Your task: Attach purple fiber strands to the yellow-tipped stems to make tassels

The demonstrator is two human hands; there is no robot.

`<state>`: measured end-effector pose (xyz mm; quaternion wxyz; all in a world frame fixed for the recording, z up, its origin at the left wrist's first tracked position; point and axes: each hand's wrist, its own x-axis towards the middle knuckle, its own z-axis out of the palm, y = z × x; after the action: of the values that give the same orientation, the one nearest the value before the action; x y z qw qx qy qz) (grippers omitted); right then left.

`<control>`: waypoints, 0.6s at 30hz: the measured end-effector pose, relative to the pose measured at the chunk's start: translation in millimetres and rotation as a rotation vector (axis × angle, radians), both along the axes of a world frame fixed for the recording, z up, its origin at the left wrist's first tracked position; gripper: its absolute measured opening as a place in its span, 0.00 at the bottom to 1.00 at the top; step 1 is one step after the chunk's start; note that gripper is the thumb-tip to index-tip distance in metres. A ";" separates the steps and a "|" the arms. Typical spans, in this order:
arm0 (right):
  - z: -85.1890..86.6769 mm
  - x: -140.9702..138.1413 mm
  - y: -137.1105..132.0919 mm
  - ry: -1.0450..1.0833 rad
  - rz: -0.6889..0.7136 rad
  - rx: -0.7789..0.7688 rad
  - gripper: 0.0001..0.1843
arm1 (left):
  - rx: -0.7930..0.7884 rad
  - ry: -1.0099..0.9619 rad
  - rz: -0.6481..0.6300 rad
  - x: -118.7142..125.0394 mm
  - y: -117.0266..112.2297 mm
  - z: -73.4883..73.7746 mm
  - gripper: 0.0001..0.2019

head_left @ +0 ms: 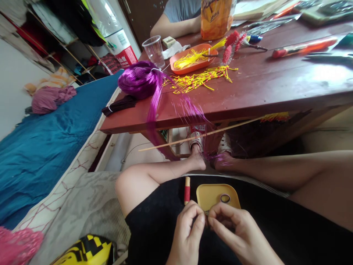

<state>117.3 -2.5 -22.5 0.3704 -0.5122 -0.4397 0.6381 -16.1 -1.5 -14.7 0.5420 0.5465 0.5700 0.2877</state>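
Observation:
My left hand (191, 222) and my right hand (234, 225) meet over my lap, thumbs and forefingers pinched close together. Whatever lies between the fingertips is too small and covered to make out. Just beyond them a shallow yellow tray (206, 193) rests on the black cloth (162, 209) over my lap. Inside it lies a small dark ring (225, 198). To the tray's left is a short tan stick with a red wrapping (187, 191), close to my left fingers.
On the reddish table (264, 92) ahead lie a purple fibre bundle (138, 81), yellow strands (195, 81), an orange dish (176, 70) and a plastic cup (153, 49). A thin stick (193, 137) juts below the table edge. Another person's arm (176, 29) rests at the far side.

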 end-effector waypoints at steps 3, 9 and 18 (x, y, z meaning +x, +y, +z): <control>-1.2 0.0 0.0 -0.004 -0.007 0.007 0.15 | 0.009 0.008 -0.004 -0.2 -0.5 -0.6 0.13; -2.4 0.8 -0.6 -0.023 -0.011 0.023 0.14 | 0.011 0.019 -0.019 -0.4 -0.7 -0.6 0.13; -2.2 0.6 0.1 0.008 -0.002 -0.015 0.15 | 0.014 -0.010 -0.020 0.0 0.4 1.3 0.13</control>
<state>117.8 -2.4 -24.7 0.3690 -0.5126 -0.4329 0.6432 -16.1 -1.1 -13.4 0.5441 0.5544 0.5596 0.2888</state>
